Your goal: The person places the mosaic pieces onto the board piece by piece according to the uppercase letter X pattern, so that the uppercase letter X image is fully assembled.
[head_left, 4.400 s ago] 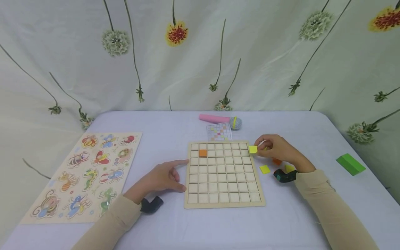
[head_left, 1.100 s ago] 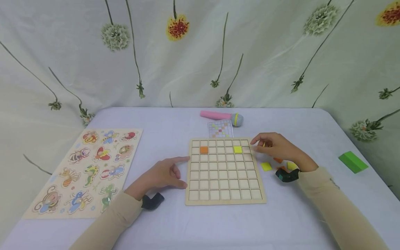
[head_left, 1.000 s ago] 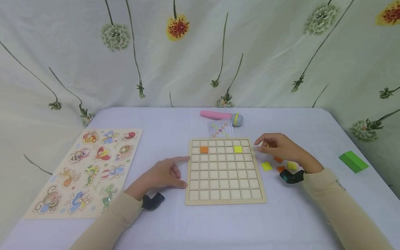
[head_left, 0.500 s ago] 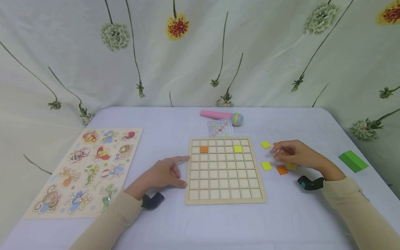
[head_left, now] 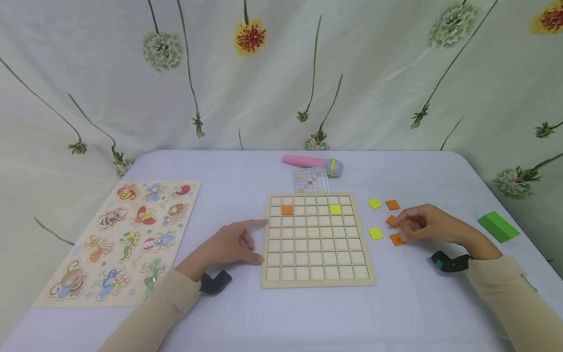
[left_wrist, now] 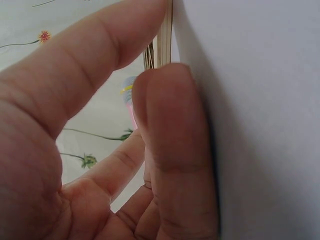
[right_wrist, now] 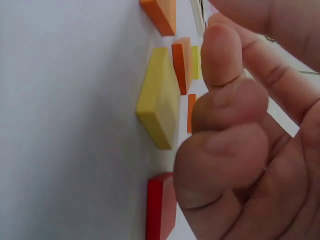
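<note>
A wooden grid board point(head_left: 316, 283) lies mid-table, with an orange tile point(head_left: 287, 210) and a yellow tile point(head_left: 335, 209) in its second row from the back. My left hand point(head_left: 226, 243) touches the board's left edge with index finger and thumb extended. Over the loose tiles to the right of the board hovers my right hand point(head_left: 433, 226), fingers loosely bent and nothing seen between them. An orange tile point(head_left: 398, 240) and another orange tile point(head_left: 391, 221) lie at its fingertips. The right wrist view also shows a yellow tile point(right_wrist: 159, 102) and a red tile point(right_wrist: 161, 206) beneath the hand.
Nearby lie two loose yellow tiles, one of them a front yellow tile point(head_left: 375, 233), and a back orange tile point(head_left: 393, 205). Behind the board are a pattern card point(head_left: 310, 181) and a pink toy microphone point(head_left: 303, 161). An insect puzzle point(head_left: 119, 244) lies left, a green block point(head_left: 498, 227) right.
The yellow tile held by my right hand 4.4 seconds ago now lies in the board. That hand has since moved right and nearer me, over the loose tiles. My left hand stays put.
</note>
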`<action>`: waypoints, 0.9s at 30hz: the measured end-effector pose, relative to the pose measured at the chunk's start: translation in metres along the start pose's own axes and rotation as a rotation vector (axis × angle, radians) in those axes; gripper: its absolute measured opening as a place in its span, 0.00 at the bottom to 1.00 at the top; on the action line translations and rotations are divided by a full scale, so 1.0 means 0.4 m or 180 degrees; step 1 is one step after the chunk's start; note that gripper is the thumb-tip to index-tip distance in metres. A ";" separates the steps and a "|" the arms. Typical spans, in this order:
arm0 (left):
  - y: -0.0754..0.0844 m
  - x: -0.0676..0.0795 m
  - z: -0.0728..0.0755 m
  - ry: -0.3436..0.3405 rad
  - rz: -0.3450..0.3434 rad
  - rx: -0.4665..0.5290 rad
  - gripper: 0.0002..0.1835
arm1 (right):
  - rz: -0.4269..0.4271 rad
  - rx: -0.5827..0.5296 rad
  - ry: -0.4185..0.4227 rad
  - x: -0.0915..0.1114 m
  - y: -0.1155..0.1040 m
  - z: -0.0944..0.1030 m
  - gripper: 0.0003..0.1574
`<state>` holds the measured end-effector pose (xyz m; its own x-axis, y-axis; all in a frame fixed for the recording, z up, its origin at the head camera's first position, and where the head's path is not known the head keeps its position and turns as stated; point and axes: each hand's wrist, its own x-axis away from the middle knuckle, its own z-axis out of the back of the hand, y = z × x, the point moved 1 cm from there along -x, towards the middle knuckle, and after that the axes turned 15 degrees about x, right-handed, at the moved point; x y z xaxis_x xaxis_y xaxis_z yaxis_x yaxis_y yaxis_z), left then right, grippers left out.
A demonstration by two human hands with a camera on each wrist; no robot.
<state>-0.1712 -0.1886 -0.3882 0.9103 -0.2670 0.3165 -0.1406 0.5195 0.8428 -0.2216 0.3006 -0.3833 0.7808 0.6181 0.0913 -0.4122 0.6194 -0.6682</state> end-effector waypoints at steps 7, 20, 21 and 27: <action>0.001 0.000 0.002 -0.0016 -0.0016 0.0010 0.50 | -0.0267 0.0234 -0.0132 0.007 0.001 -0.002 0.17; 0.003 0.001 0.002 -0.0021 -0.0026 0.0022 0.50 | -0.0291 0.0499 -0.0121 0.004 -0.007 -0.009 0.14; 0.003 0.001 0.002 -0.0021 -0.0024 0.0022 0.49 | -0.0259 0.0532 -0.0101 0.004 -0.009 -0.009 0.14; 0.004 0.000 0.002 -0.0022 -0.0020 0.0027 0.50 | -0.0044 0.0667 0.0056 -0.001 -0.023 -0.003 0.14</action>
<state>-0.1717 -0.1883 -0.3867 0.9084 -0.2758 0.3142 -0.1384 0.5109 0.8485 -0.2174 0.2942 -0.3779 0.7943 0.6015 0.0853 -0.4887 0.7160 -0.4985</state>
